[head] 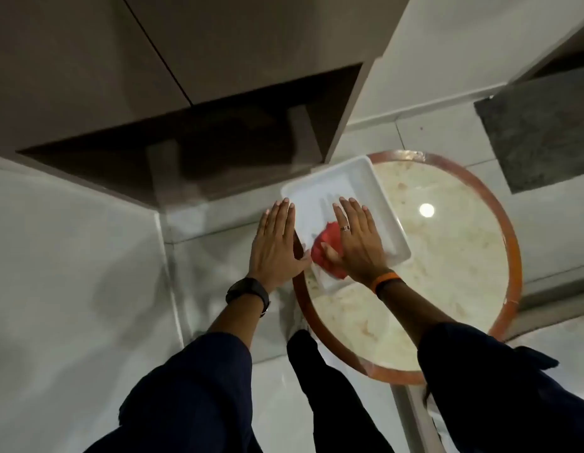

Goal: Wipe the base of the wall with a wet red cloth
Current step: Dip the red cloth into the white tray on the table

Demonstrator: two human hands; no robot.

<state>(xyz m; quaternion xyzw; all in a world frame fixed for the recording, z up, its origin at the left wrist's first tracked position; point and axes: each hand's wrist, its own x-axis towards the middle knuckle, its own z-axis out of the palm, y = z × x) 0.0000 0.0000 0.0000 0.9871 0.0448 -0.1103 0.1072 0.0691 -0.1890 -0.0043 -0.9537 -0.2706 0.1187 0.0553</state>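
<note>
Red cloth was seen bunched in the white tray on the round table; both hands were flat, fingers spread, nothing clasped; right hand was laid over it, presumably for pickup; left hand was beside the tray.

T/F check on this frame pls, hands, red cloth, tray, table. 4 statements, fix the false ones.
1. The red cloth lies in the white tray. True.
2. The tray sits on the floor. False: it rests on the round table, overhanging its rim.
3. The left hand grips the cloth. False: it is flat and open beside the tray, off the cloth.
4. The right hand, ring on one finger, is over the cloth with fingers extended. True.
</note>
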